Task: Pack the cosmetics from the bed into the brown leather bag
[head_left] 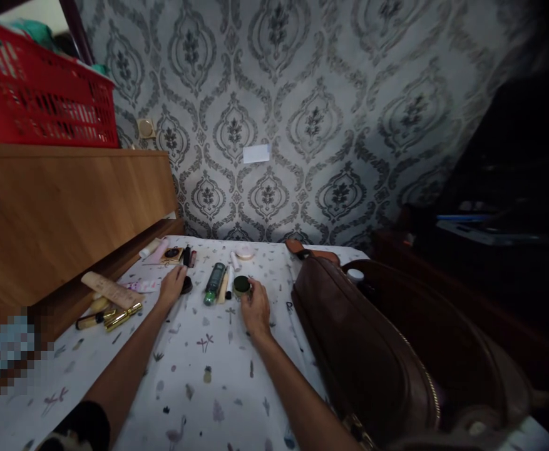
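Note:
My left hand (171,287) lies on the patterned white tablecloth (208,376), its fingers curled over a small black round compact (186,285). My right hand (256,308) grips a small dark green round jar (241,285) with its fingertips. Between the two hands lie a green tube (215,283) and a slim white stick (229,279). Further back lie a square brown compact (173,254), a pale round compact (245,252) and small lipsticks (189,257).
A large open brown leather bag (363,351) fills the right, a white-capped bottle (355,275) inside it. Gold and beige tubes (114,307) lie at the left beside a wooden cabinet (58,213) with a red plastic basket (39,100) on top. Patterned wallpaper (302,94) stands behind.

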A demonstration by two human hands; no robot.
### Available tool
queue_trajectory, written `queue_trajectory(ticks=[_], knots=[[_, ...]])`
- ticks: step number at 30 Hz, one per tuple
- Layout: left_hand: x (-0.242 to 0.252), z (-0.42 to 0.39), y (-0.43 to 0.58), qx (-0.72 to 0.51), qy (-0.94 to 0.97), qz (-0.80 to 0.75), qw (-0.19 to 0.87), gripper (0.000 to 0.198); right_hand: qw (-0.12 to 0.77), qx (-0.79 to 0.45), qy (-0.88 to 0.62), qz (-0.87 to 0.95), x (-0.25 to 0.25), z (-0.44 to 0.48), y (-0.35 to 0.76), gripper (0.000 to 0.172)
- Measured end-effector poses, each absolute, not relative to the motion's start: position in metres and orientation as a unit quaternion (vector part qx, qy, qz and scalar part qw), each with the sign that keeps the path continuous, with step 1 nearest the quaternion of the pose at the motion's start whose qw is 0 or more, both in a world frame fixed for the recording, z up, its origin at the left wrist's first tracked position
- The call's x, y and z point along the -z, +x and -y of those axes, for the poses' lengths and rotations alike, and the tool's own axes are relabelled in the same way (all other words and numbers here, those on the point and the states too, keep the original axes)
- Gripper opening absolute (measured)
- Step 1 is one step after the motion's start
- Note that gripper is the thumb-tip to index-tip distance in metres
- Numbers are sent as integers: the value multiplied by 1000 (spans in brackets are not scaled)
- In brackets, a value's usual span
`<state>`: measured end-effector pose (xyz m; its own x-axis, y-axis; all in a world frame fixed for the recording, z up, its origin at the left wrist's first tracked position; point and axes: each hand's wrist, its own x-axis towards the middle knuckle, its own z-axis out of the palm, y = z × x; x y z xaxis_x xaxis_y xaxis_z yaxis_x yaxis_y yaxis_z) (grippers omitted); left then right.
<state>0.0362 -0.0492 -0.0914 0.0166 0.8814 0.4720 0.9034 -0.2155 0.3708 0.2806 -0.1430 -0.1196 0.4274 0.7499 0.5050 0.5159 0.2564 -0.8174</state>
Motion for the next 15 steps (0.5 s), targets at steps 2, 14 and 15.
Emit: queue_trajectory(ticks=[2, 14, 15], knots=[[87, 44, 32, 327, -701, 633, 36, 43, 593, -98, -603, 525, 119, 143, 281, 42], [48, 20, 24, 166, -717, 660, 152, 45, 588, -85, -616, 518, 112, 151, 273, 44], [45, 18, 25, 147, -724, 657, 153, 46, 583, -81, -622, 516, 110, 152, 272, 45]])
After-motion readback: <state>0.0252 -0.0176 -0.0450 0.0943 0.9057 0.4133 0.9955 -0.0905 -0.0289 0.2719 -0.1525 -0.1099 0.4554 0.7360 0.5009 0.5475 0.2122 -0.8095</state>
